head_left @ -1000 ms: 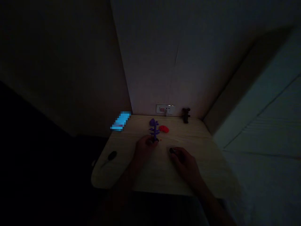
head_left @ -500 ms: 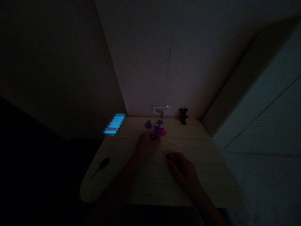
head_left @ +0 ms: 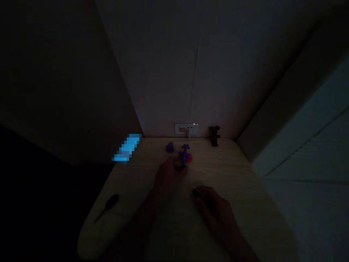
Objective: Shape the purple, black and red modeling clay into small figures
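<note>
Head view: left hand [head_left: 168, 174] holds a purple branched piece [head_left: 185, 157]; right hand [head_left: 218, 208] pinches a small dark object [head_left: 195, 193].

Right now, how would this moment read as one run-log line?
left hand: holds purple figure | right hand: holds small dark piece | table: dark-handled tool leftward

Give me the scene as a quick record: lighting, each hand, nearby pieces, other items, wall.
Lighting: very dim; details are hard to make out
Left hand: holds the purple branched piece upright by its dark lower end
Right hand: holds a small dark object, kind unclear
Nearby pieces: red piece, partly hidden behind the branched one; purple lump to its left
Other items: thin-shafted dark tool, left; dark figure, back right; bright pixelated blue patch, back left
Surface: pale wooden tabletop
Wall: socket panel with plug inserted
</note>
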Demonstrator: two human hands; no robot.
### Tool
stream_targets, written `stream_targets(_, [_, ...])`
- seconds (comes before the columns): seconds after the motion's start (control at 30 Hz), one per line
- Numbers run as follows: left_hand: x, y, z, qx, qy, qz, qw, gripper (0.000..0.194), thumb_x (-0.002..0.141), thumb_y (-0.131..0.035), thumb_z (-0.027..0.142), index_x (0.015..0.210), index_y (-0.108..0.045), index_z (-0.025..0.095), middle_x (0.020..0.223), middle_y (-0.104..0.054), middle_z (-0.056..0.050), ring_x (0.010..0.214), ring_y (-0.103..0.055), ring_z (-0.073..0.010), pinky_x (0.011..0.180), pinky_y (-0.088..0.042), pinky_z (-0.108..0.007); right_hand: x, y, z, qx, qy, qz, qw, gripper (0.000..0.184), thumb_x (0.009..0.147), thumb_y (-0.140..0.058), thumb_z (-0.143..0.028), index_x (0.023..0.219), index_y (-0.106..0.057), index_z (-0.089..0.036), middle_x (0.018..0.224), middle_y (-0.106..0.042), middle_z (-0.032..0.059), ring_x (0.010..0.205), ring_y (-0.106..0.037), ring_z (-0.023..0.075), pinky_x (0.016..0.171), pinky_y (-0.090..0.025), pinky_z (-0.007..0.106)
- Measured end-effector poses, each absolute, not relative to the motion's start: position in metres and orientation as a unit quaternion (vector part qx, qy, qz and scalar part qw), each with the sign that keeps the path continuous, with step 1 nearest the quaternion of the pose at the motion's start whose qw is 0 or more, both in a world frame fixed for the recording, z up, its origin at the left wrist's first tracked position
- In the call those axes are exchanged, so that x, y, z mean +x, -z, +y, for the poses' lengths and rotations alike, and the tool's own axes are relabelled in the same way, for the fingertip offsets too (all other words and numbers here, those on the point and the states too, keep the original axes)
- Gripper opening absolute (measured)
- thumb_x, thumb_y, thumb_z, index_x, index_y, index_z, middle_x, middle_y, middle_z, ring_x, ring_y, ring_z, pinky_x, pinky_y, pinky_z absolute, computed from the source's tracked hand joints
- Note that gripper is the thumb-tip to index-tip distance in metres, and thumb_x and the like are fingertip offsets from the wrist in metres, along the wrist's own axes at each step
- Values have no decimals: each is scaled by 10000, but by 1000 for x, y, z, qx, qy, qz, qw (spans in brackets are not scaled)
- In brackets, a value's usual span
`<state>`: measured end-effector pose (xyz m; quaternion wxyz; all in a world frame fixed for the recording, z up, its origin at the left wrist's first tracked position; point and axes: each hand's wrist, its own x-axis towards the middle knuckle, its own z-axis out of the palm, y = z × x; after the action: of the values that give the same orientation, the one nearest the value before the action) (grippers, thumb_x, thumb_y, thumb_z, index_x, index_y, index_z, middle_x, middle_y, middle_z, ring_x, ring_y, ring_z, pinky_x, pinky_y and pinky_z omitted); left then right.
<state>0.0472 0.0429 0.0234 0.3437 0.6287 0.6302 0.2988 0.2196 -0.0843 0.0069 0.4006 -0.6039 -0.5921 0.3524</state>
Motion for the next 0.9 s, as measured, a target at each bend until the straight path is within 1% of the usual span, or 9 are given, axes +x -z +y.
stream_targets(0.13, [46, -23, 43, 619, -309, 627, 358, 373, 778, -859, 347, 1081, -692, 208, 940, -808, -62, 882, -764, -253, 778, -539, -339, 219, -5, -85, -614, -346, -587, 399, 334, 991, -609, -479, 1160, -692, -203, 914, -799, 81, 757, -749, 228, 690, -605, 323])
stream_targets(0.23, [44, -25, 45, 603, -319, 626, 377, 333, 827, -821, 367, 1079, -692, 191, 926, -817, -76, 867, -777, -248, 767, -551, -329, 219, -3, -85, -612, -340, -588, 405, 332, 989, -618, -473, 1163, -692, -202, 919, -799, 80, 771, -756, 227, 700, -612, 322])
stream_targets(0.33, [38, -27, 49, 587, -330, 629, 388, 232, 873, -767, 313, 1041, -704, 166, 925, -821, -100, 874, -783, -251, 766, -557, -323, 219, -3, -84, -610, -336, -585, 416, 336, 980, -636, -476, 1163, -694, -200, 925, -799, 82, 789, -762, 230, 713, -620, 325])
stream_targets(0.43, [32, -26, 53, 577, -347, 631, 387, 145, 878, -731, 248, 1000, -723, 171, 935, -819, -97, 896, -780, -248, 777, -554, -315, 219, -4, -83, -619, -334, -575, 417, 339, 956, -669, -473, 1157, -703, -202, 974, -813, 96, 846, -780, 253, 722, -630, 337])
stream_targets(0.53, [27, -21, 57, 569, -366, 626, 388, 134, 855, -704, 193, 984, -734, 179, 915, -812, -81, 877, -768, -240, 771, -543, -308, 219, -7, -81, -632, -332, -561, 420, 346, 930, -688, -482, 1132, -713, -202, 970, -822, 105, 839, -788, 268, 713, -641, 353])
stream_targets(0.63, [23, -16, 61, 555, -388, 622, 393, 152, 822, -687, 170, 966, -735, 178, 872, -801, -74, 794, -748, -228, 708, -529, -299, 220, -8, -80, -636, -324, -548, 436, 341, 932, -672, -493, 1103, -725, -203, 937, -822, 112, 811, -788, 273, 707, -651, 367])
stream_targets(0.77, [22, -20, 66, 540, -443, 598, 393, 132, 828, -654, 208, 939, -721, 181, 811, -776, -51, 723, -711, -201, 657, -511, -277, 223, -4, -80, -639, -320, -523, 465, 416, 939, -645, -540, 1164, -728, -200, 1105, -821, 150, 984, -791, 315, 833, -657, 427])
stream_targets(0.83, [25, -29, 70, 537, -480, 576, 387, 115, 856, -639, 269, 892, -707, 184, 777, -751, -40, 711, -692, -190, 657, -507, -272, 225, -3, -78, -638, -329, -510, 474, 464, 938, -639, -569, 1198, -728, -195, 1176, -805, 162, 1054, -775, 329, 909, -640, 461])
stream_targets(0.9, [32, -43, 77, 537, -519, 547, 380, 176, 884, -627, 346, 839, -688, 187, 745, -717, -29, 698, -670, -178, 653, -501, -266, 228, -3, -72, -630, -353, -501, 477, 484, 941, -636, -580, 1218, -728, -193, 1198, -796, 161, 1073, -764, 326, 945, -622, 472])
